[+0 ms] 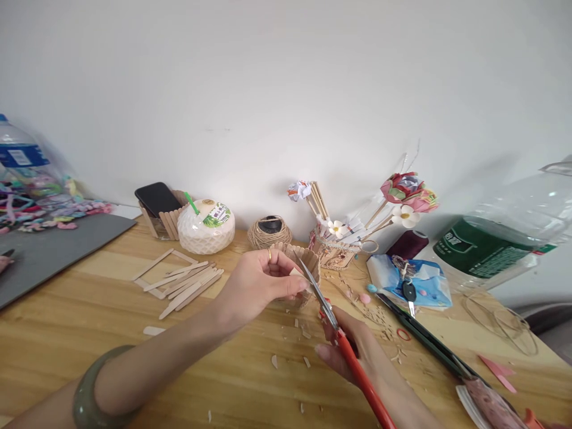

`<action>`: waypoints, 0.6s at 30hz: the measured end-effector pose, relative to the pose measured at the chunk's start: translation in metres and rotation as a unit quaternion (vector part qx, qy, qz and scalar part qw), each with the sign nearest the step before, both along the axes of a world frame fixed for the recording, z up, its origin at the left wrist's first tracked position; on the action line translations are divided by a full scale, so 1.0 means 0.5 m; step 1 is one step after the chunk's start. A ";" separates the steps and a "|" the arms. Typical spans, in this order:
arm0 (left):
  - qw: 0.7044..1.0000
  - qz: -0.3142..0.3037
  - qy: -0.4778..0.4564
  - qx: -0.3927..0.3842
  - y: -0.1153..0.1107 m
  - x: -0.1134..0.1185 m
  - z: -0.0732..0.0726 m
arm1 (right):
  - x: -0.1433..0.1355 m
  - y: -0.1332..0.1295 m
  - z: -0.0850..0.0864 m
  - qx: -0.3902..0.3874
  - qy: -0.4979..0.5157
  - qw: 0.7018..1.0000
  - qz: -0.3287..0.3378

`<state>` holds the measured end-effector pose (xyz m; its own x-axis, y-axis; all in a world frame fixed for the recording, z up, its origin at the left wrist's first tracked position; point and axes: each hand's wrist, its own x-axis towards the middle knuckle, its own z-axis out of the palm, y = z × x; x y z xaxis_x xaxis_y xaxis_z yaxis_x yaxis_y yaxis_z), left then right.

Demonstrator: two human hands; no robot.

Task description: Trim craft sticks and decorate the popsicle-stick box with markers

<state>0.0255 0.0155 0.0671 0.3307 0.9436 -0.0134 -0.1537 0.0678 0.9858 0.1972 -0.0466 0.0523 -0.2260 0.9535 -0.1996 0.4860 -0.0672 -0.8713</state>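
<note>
Basically, it's all at the blades. L hand (pixel 257 277) is closed in a pinch, thumb vs. fingers, w/ a small pale piece (pixel 295 272) btwn the tips; only a bit of it shows, so can't tell its long axis or full shape. R hand (pixel 365 347) is wrapped round the red-handled scissors (pixel 328 313), fingers partly curled, thumb to the near-left side.

Key relation: the piece is to the far left of R hand, right by the blades on their left side. Blades run from near right to far left, approx. a diagonal, tips reaching just past the L fingertips. L hand is nearer the piece, obv., as it has hold of it; R hand gets there only via the blades. Can't tell if metal touches wood, or how wide the blades stand apart.

Just beyond both hands, partly hidden, is a small wooden cup (pixel 315 264), w/ a ball of twine (pixel 258 234) behind it, a bit left. Pile of craft sticks (pixel 192 287) is left of L hand, most pointing near left to far right. Offcuts (pixel 274 361) lie on the table (pixel 250 381), near side, below the hands.
</note>
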 end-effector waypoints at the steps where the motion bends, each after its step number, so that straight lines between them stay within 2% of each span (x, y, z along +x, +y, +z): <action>1: 1.000 -0.001 -0.001 -0.001 0.001 -0.001 0.001 | 0.000 0.000 -0.002 0.002 -0.003 1.000 -0.001; 18: 0.999 -0.020 -0.018 -0.018 0.006 -0.008 0.012 | -0.001 -0.001 -0.004 0.000 -0.014 1.000 -0.014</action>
